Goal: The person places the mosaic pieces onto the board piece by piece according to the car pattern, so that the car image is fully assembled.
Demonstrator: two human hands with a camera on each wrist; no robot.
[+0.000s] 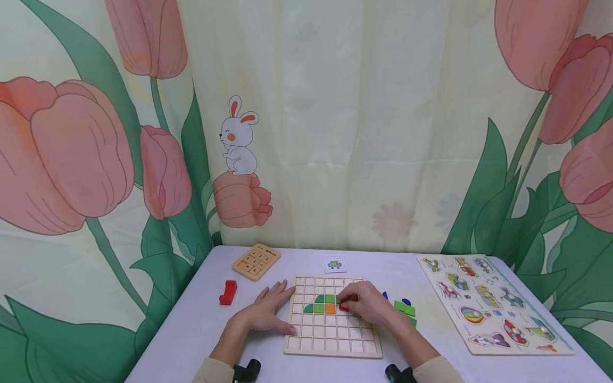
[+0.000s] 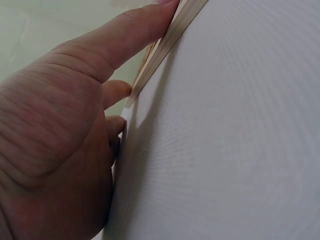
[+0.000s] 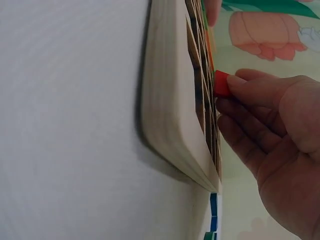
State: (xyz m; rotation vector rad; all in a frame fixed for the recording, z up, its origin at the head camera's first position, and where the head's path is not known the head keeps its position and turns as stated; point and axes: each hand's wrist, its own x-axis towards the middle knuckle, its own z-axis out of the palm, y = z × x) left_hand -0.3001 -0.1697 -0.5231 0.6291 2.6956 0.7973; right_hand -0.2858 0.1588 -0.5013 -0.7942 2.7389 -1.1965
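Two hands are seen over the bench [image 1: 191, 330]: one left hand [image 1: 265, 314] and one right hand [image 1: 366, 304]. Three wooden boards are counted: one grid board [image 1: 330, 340] near the front edge, one small keypad board [image 1: 256, 261] towards the far left corner, and one vehicle puzzle board [image 1: 493, 303] along the right edge. One small pattern card [image 1: 334, 263] is counted by the far edge. Two red pieces are counted: one red block [image 1: 228, 292] on the left side and one red piece [image 1: 344, 306] pinched in the right hand. One orange tile [image 1: 330, 308] is seen on the grid board, beside several green tiles [image 1: 319, 304] whose exact number cannot be told.
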